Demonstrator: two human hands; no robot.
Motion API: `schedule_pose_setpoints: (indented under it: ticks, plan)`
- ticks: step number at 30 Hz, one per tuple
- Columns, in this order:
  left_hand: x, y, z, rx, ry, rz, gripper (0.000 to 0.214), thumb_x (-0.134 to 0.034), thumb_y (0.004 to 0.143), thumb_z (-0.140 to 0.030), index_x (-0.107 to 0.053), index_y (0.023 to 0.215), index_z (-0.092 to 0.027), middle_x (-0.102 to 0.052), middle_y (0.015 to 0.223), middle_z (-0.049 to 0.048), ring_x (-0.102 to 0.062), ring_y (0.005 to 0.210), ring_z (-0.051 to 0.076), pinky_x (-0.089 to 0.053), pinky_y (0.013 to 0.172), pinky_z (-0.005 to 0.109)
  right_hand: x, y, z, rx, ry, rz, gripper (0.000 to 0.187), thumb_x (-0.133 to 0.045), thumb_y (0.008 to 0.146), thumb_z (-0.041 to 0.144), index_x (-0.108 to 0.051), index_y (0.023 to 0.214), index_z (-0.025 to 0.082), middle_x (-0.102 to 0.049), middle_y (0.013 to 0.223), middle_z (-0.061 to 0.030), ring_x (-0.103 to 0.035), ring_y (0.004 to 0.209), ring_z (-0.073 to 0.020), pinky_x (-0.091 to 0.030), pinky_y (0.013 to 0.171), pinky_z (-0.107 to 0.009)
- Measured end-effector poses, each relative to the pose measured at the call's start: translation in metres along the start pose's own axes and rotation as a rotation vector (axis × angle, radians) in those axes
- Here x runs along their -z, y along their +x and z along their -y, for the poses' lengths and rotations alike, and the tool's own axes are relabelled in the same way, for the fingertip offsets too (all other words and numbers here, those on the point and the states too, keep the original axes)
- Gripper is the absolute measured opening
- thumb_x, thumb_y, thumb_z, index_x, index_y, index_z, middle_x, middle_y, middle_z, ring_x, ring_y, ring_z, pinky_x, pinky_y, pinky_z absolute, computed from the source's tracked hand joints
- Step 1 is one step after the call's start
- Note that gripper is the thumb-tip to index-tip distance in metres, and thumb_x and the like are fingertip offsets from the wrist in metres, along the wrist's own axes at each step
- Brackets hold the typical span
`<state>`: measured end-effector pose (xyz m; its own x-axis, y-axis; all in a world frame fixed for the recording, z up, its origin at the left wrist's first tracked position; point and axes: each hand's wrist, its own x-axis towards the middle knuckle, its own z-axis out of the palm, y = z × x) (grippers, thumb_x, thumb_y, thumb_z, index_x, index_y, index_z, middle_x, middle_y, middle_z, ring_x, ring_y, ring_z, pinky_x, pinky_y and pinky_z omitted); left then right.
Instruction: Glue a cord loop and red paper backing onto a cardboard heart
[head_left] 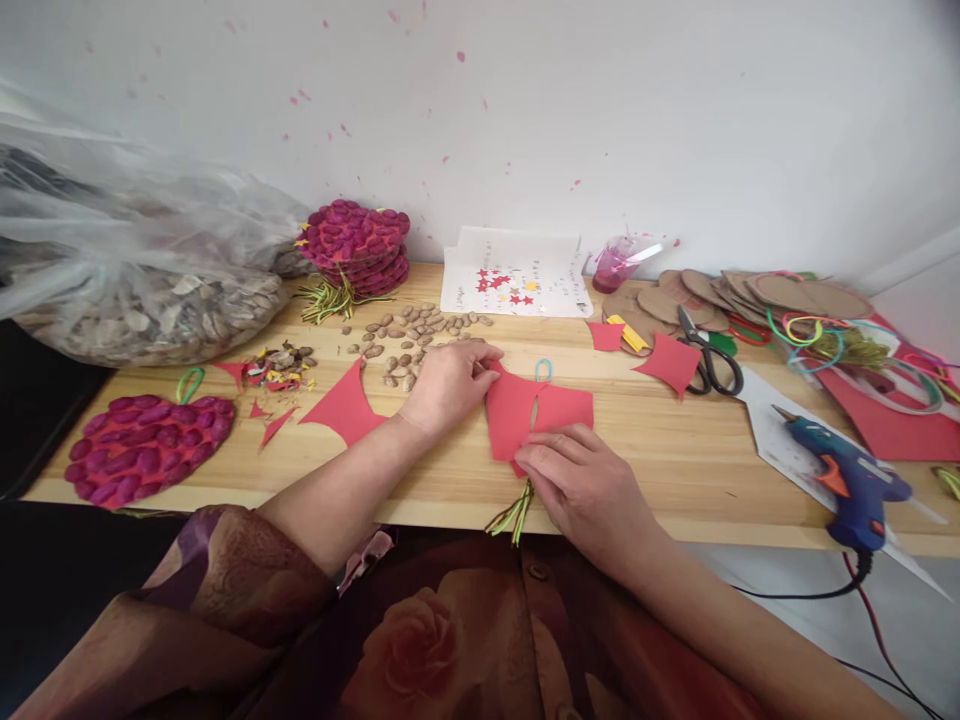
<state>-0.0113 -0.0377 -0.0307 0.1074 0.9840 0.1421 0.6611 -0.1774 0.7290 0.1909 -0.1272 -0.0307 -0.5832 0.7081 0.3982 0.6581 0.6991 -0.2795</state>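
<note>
Two red paper pieces (512,425) lie side by side in front of me, with brown cardboard (534,412) showing through the slit between them. A blue loop (543,371) sticks out at the top, and a yellow-green and brown tassel (513,514) hangs at the bottom. At the upper left corner, my left hand (450,388) pinches the paper between thumb and fingers. My right hand (589,487) has its fingers closed on the lower edge, just above the tassel. Beside my left forearm lies a red paper offcut (346,405).
On the right are a blue glue gun (847,480), black scissors (709,355), cardboard discs (795,292) and red scraps (670,362). Peanuts (405,335), a purple-studded heart (150,448), a similar stack (356,245), a bag of shells (150,310) and a sheet with paper stars (517,265) surround the work.
</note>
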Motion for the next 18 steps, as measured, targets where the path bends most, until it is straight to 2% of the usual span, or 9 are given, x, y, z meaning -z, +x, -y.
schedule_pose_setpoints:
  ticks: [9,18]
  plan:
    - [-0.0006,-0.0009,0.0023,-0.055,0.017,-0.018,0.024,-0.067,0.078,-0.011,-0.075,0.098,-0.020,-0.076,0.087,0.0015,-0.067,0.071,0.014,-0.055,0.074,0.026,0.0002,-0.0004,0.0011,0.006,-0.039,0.012,0.015,-0.058,0.094,0.013,-0.071,0.089,0.019,-0.076,0.098,-0.0055,-0.060,0.091,-0.0216,-0.051,0.083,-0.034]
    - [-0.0007,-0.0014,0.0049,-0.121,0.020,-0.036,0.021,-0.064,0.078,-0.010,-0.073,0.095,-0.020,-0.075,0.089,0.0019,-0.067,0.075,0.015,-0.054,0.075,0.028,0.0003,-0.0060,0.0007,-0.022,0.055,0.021,0.013,-0.058,0.094,0.015,-0.070,0.098,0.018,-0.074,0.104,-0.0077,-0.062,0.098,-0.0226,-0.054,0.087,-0.037]
